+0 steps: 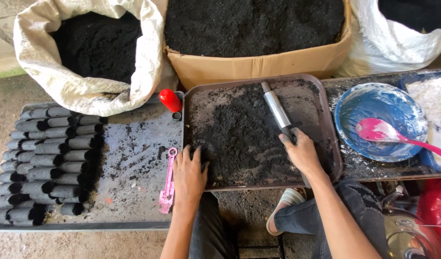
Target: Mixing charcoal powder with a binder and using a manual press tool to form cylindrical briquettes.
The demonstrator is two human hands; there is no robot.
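Observation:
A brown tray holds a spread of black powder. My right hand grips the lower end of a metal tube that lies slanted across the powder. My left hand rests palm down on the tray's near left corner, fingers apart and touching the powder. A pink flat tool lies just left of that hand on a grey board.
Stacked black cylinders fill the board's left side. A red cap stands at the board's back. A white sack and a cardboard box hold black powder. A blue bowl with a pink spoon sits right.

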